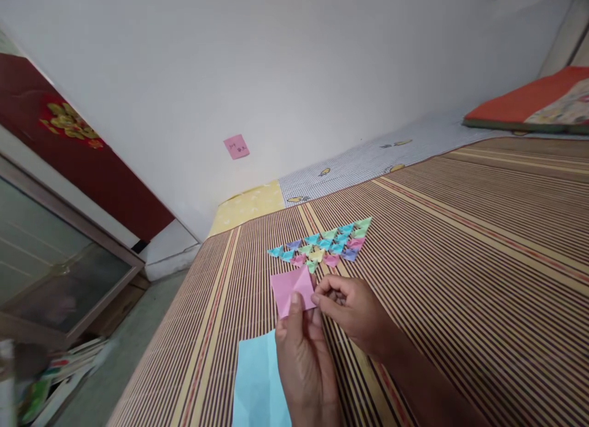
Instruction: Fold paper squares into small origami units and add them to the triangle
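A pink sheet of paper with a fold across its right part is pinched in my left hand, the thumb lying on its front. My right hand closes thumb and forefinger at the sheet's right edge. Just beyond the sheet lie several small folded paper triangles in rows, coloured blue, green, pink, purple and yellow. A creased light blue sheet of paper lies to the left of my left wrist, partly hidden by it.
The striped mat covers the bed surface. A pink note with handwriting sticks to the white wall. An orange folded cloth lies at the far right. Left of the bed edge are the floor and a glass-panelled door.
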The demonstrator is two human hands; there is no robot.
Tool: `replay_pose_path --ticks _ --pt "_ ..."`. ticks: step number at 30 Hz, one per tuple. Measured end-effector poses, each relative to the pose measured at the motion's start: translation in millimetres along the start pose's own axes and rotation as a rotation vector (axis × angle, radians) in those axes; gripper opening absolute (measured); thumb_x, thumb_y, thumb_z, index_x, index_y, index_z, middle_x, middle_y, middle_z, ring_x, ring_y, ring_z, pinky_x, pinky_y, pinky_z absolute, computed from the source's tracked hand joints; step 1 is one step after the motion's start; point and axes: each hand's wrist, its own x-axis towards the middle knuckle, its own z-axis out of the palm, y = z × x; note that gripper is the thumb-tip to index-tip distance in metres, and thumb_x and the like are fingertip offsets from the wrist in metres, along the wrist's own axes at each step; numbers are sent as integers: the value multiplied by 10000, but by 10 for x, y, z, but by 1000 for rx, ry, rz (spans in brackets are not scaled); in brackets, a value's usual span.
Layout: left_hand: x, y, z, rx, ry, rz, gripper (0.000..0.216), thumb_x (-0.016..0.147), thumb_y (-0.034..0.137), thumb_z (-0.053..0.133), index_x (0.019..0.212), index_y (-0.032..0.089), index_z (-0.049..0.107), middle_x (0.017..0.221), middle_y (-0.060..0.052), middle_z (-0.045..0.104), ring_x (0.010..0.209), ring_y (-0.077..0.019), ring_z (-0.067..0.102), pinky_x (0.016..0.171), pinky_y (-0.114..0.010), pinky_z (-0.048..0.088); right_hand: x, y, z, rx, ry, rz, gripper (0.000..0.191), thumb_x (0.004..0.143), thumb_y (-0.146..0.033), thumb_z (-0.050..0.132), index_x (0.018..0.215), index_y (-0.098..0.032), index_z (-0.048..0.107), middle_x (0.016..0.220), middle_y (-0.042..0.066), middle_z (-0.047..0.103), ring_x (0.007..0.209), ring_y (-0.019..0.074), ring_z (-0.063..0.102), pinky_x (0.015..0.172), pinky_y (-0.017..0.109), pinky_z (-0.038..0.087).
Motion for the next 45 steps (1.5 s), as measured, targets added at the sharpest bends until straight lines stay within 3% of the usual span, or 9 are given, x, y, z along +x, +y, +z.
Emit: replay_pose_path --ticks 4,9,17,21,24,30,37,45 --pt "17 28 32 -46 -13 -55 150 953 164 584 966 81 708 945 -148 757 971 -211 742 907 -299 586 18 43 -12 -32 11 -29 131 811 -167 613 681 -174 631 661 -19 584 583 121 529 537 222 408" --pt "86 35 10 -34 31 -97 182 983 113 507 1009 64 680 936 -162 762 985 -219 745 960 -356 569 6 65 -21 -29 1 -38 139 797 -177 632 658 -177 623 647 -24 577 576 119 516 523 220 396" --pt "81 7 -4 24 24 -14 261 951 75 539 733 94 682 718 -86 709 681 -142 714 745 -247 605 19 120 -32 36 -63 53 122 780 -208 626 663 -175 615 587 -35 585 529 112 520 510 220 381" --pt "85 8 -21 27 -12 -11 169 911 125 638 765 78 707 743 -100 725 701 -152 713 732 -252 597 35 195 -48 124 -106 111 109 764 -220 656 682 -169 605 573 -44 575 519 103 511 506 214 370" --pt "93 20 -31 33 -59 -19 82 796 146 777 789 87 721 776 -97 743 778 -182 730 769 -283 595 50 231 -72 203 -96 132 118 751 -223 689 689 -171 602 560 -43 591 522 102 530 525 215 402" --pt "104 16 -36 123 -96 -44 283 554 186 932 715 113 710 726 -55 738 698 -160 706 728 -277 565 73 228 -96 308 -46 118 140 741 -242 736 707 -175 618 589 -36 623 558 124 621 587 243 515" --pt "129 -28 -64 166 -85 -16 312 531 243 938 699 126 703 632 -12 690 556 -115 623 562 -219 485 60 223 -70 373 -79 166 136 717 -203 760 709 -179 627 592 -34 652 559 135 658 588 250 561" --pt "165 -31 -79 188 -107 -42 264 559 197 913 643 123 674 579 -6 655 509 -113 605 515 -216 462 40 203 -85 362 -95 146 127 765 -212 720 693 -183 620 613 -15 685 566 136 658 594 259 552"
